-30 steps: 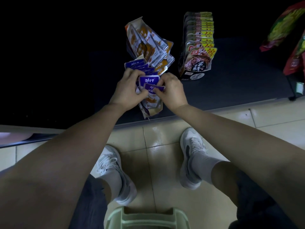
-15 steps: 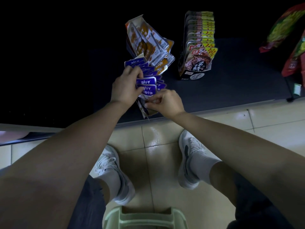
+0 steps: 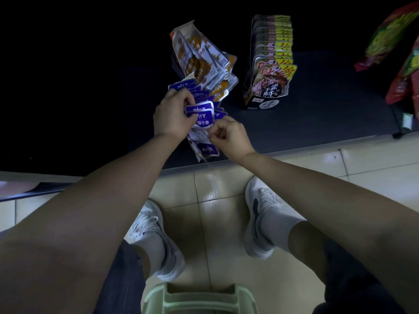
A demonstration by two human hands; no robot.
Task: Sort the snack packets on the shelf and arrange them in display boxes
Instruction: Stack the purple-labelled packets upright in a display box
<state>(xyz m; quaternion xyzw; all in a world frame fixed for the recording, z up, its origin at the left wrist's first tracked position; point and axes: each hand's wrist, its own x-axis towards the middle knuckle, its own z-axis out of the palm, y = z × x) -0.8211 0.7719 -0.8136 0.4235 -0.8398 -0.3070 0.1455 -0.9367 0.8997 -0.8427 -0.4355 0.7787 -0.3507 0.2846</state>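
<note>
Here we see one dark shelf (image 3: 328, 105) with its front edge running just under both hands, and tiled floor (image 3: 217, 189) below it. The widest open stretch of shelf lies between the display box and the two red-and-green bags (image 3: 390, 35) at the far right. Left of the packets the shelf is too dark to read. One pale green stool (image 3: 199, 298) sits at the bottom edge, between our two white shoes (image 3: 260, 214).

One display box (image 3: 260, 103) stands on the shelf, filled with a tight row of black-and-yellow packets (image 3: 269, 80), too overlapped for a sure count. Just left of it, apart, is one loose bunch of orange packets (image 3: 204, 62), touching the purple fish-snack packets (image 3: 201, 114) in front. These are fanned out above the shelf's front edge. The left hand (image 3: 172, 116) grips the fan with curled fingers, and the right hand (image 3: 231, 137) pinches the lowest packet's edge between thumb and forefinger.
</note>
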